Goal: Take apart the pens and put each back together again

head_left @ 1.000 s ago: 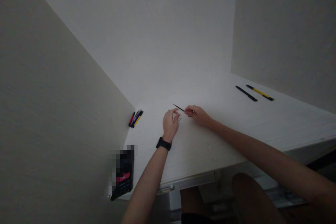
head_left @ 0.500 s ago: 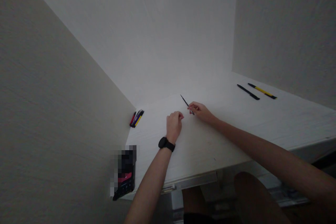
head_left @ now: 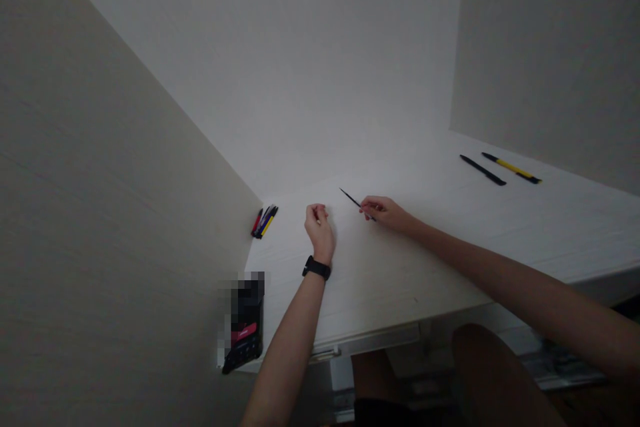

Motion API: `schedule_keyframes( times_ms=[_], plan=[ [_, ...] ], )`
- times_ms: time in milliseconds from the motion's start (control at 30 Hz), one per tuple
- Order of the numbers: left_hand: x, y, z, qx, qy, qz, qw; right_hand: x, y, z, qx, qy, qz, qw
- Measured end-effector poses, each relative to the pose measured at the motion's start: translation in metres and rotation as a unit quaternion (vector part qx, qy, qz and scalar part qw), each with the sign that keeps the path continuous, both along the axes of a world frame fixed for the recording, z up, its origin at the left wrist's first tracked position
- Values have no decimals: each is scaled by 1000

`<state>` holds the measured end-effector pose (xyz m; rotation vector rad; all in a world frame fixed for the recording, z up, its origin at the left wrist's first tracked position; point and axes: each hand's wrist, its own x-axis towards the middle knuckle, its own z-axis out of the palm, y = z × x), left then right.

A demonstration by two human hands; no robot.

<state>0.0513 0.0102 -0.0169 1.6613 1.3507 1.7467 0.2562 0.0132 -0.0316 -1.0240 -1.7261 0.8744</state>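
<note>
My right hand (head_left: pixel 387 212) pinches a thin black pen-like stick (head_left: pixel 351 199) that points up and to the left above the white desk (head_left: pixel 400 267). My left hand (head_left: pixel 319 227), with a black watch on the wrist, is curled closed just left of it; what its fingers hold is too small to name. The two hands are a short way apart.
A bunch of coloured pens (head_left: pixel 265 221) lies against the left wall. A black pen (head_left: pixel 483 169) and a yellow-and-black pen (head_left: pixel 511 167) lie at the far right. A dark phone-like device (head_left: pixel 244 330) sits at the desk's front left corner. My knees show below the desk edge.
My left hand has drawn away to the left from the right hand and closed. The right hand has tilted the black stick and kept its hold.
</note>
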Motion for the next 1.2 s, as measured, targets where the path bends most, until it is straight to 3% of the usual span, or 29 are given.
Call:
schedule_keyframes(
  times_ms=[600, 1200],
  plan=[
    [-1, -4, 4, 32, 0, 9, 999, 2, 3, 2, -3, -17, 50, 999],
    [2, -6, 5, 28, 25, 3, 999, 2, 4, 1, -5, -23, 44, 999]
  ],
)
